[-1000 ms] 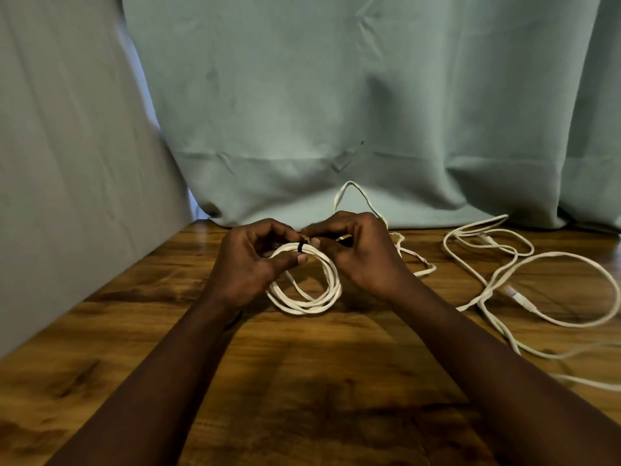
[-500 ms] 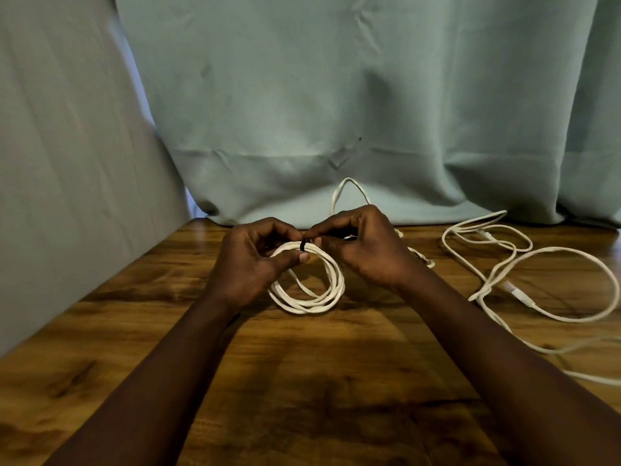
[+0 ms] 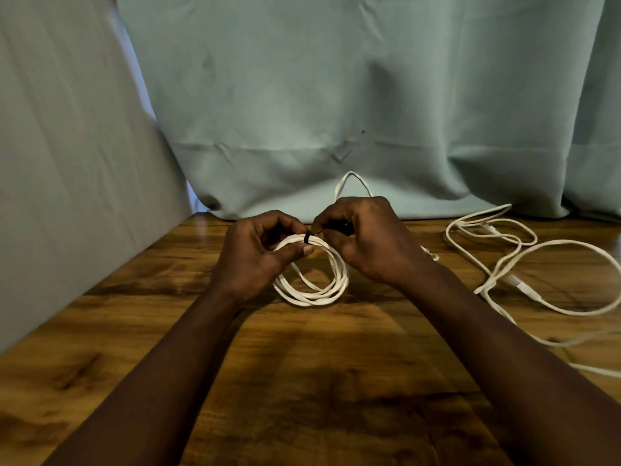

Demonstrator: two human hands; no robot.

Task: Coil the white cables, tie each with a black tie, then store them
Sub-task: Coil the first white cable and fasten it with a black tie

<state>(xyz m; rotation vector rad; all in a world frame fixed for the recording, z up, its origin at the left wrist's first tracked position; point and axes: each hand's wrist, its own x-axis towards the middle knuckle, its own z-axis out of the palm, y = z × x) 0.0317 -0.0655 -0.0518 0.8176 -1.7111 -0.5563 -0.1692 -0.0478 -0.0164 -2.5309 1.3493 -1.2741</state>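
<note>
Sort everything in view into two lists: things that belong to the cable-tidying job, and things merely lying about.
Belongs to the job:
coiled white cable
thin black tie
loose white cable
left hand
right hand

Merely there:
brown wooden table
pale green fabric curtain

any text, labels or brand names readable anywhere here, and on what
None can be read.
The coiled white cable and the black tie show no print.
The loose white cable has a connector with a faint mark, too small and blurred to read.
The wooden table and the green curtain carry no writing.
</note>
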